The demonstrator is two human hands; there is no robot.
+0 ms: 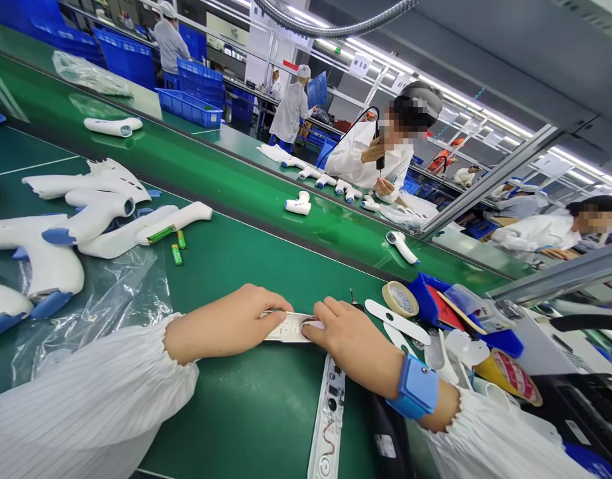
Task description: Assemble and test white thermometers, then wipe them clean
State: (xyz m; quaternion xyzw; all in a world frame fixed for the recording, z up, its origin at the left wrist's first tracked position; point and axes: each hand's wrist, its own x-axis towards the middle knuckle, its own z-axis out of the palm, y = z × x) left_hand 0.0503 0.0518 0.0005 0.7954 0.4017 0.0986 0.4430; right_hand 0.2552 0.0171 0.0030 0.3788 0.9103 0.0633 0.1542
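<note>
A white plastic housing shell (pixel 289 328) lies across the space between my hands, its inner side facing up. My left hand (pixel 231 320) pinches its left end between thumb and fingers. At the other end my right hand (pixel 353 339), with a blue wrist strap (pixel 416 387) behind it, grips the shell; the fingers hide that end. Just below stands a long white half-shell (pixel 328 419) with a circuit board and a red wire. Beside it, partly under my right forearm, is a black tool (pixel 392 436) with a thin bit, probably an electric screwdriver.
White thermometer-shaped housings (pixel 56 249) pile up at left on a clear plastic bag (pixel 101 306), near green batteries (pixel 177 255). A tape roll (pixel 400 299) and blue bin (pixel 436 306) are at right. Beyond runs a green conveyor (pixel 226 179); a co-worker (pixel 366 156) sits across it.
</note>
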